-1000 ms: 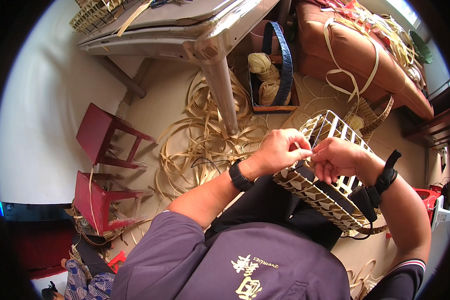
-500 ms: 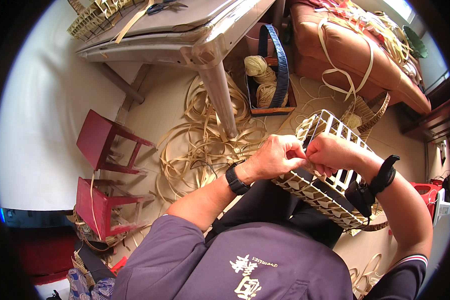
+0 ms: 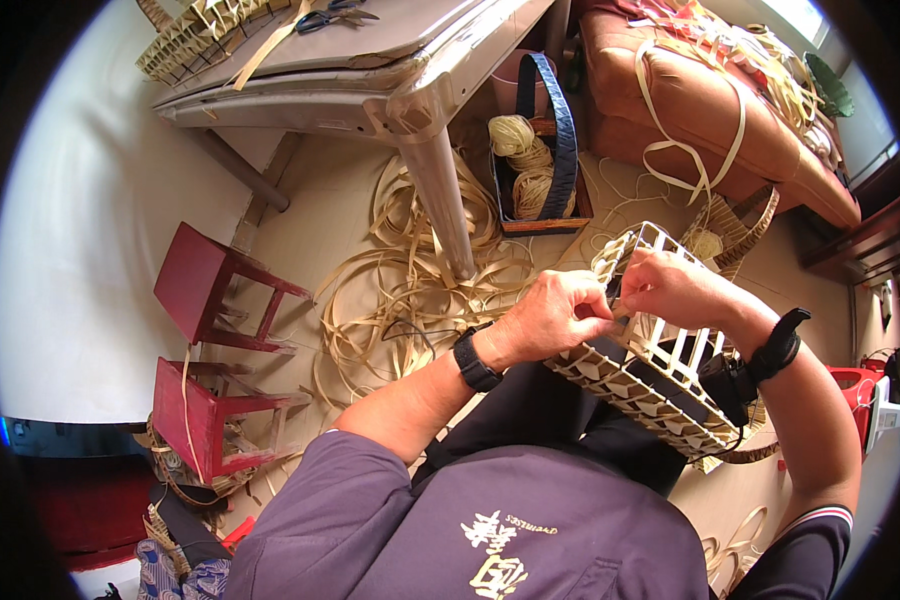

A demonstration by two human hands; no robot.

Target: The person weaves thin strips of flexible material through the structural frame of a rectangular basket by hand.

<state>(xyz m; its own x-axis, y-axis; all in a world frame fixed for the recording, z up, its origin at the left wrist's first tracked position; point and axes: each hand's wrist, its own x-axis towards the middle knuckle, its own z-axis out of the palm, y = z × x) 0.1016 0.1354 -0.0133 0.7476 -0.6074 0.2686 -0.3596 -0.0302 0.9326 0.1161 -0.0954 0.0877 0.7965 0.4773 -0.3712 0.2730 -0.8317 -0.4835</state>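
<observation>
On my lap rests a half-woven basket (image 3: pixel 660 400) with a wire frame, its bars and edges wrapped in cream strips. My left hand (image 3: pixel 562 318) is closed in a pinch at the near-left part of its frame, with a small tan bit of strip (image 3: pixel 620 313) showing at the fingertips. Just to the right, my right hand (image 3: pixel 672 288) has curled fingers over the upper frame. Whatever lies inside that grip is too small or hidden to make out. The two hands are close together, a little apart at the fingers.
Loose tan strips (image 3: pixel 400 290) lie coiled around a table leg (image 3: pixel 442 200). A blue-handled basket (image 3: pixel 560 140) with yarn balls stands beyond it. Two red stools (image 3: pixel 192 285) are at left. Scissors (image 3: pixel 332 17) lie on the table (image 3: pixel 370 45). Strips drape over the brown sofa (image 3: pixel 620 80).
My right hand has lifted slightly up and away from my left hand, opening a small gap between the fingers. My left hand stays nearly in place.
</observation>
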